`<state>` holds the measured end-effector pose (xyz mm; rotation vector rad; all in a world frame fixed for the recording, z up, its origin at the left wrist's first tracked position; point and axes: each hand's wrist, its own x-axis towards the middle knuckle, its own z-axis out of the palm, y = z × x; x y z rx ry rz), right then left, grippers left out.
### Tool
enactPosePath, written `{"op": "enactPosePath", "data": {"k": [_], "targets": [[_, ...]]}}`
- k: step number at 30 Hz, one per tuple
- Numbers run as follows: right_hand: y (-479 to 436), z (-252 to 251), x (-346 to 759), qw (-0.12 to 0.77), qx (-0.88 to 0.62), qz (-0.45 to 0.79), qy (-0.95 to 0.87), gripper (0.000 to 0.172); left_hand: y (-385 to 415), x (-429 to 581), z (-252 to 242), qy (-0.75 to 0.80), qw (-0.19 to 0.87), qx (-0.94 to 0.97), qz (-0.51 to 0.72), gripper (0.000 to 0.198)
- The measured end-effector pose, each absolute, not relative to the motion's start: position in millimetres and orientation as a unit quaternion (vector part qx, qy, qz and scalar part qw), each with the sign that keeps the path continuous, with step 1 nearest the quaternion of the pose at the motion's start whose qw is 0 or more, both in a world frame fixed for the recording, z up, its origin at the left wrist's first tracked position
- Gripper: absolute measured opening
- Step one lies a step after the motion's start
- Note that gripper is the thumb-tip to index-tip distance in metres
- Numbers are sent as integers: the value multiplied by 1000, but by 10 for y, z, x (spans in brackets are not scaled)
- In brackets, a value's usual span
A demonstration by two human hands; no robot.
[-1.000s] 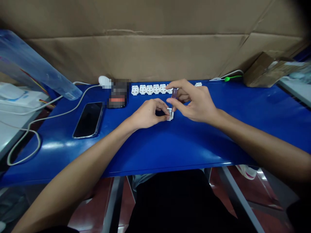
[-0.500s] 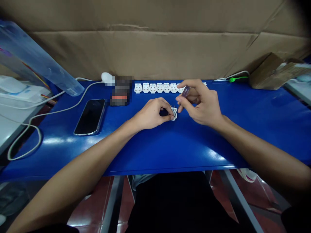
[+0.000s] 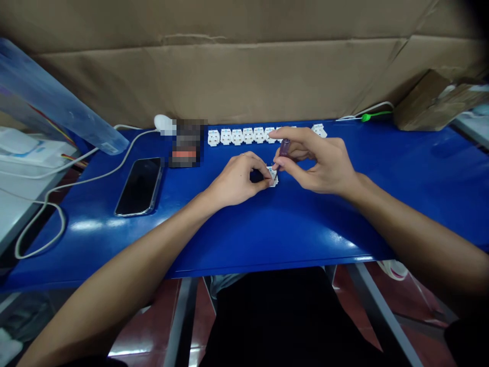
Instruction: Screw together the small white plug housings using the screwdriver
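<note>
My left hand [image 3: 237, 179] is closed on a small white plastic part [image 3: 273, 178] that rests on the blue table [image 3: 267, 224]. My right hand [image 3: 317, 160] pinches a small screwdriver with a purple handle [image 3: 284, 148], its tip down at the white part. Behind the hands, a row of several similar white parts [image 3: 242, 136] lines the table's back edge. One more white part [image 3: 319, 130] lies apart to the right of the row.
A black phone [image 3: 139, 185] lies face up at the left, beside a white cable [image 3: 69, 188]. A clear plastic bag [image 3: 57, 109] leans at the far left. Cardboard sheets [image 3: 244, 71] wall the back. A cardboard box [image 3: 431, 104] and green-tipped cable [image 3: 372, 116] sit at the right.
My right hand has turned the screwdriver from a slanted hold to more upright over the part. My left hand has kept its grip in about the same place.
</note>
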<state>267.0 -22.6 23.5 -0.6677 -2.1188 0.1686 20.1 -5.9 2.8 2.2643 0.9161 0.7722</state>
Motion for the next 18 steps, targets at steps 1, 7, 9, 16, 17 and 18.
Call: {"op": "enactPosePath", "data": {"k": [1,7,9,16,17,18], "targets": [[-224,230,2679,444,-275,67,-850,54,-64,201,31,343,284,847,289,9],[-199,185,2655,484,-252,34,-837,51,-102,213,63,353,279,847,285,6],[-187,176,2639,500,-242,11,-831,46,-110,219,71,355,279,845,288,5],[-216,188,2641,481,-257,75,-835,47,-93,228,65,357,280,846,281,5],[-220,187,2642,480,-261,79,-834,47,-94,227,64,356,280,846,282,5],[-221,184,2642,483,-264,72,-832,46,-97,226,64,356,280,846,283,5]]}}
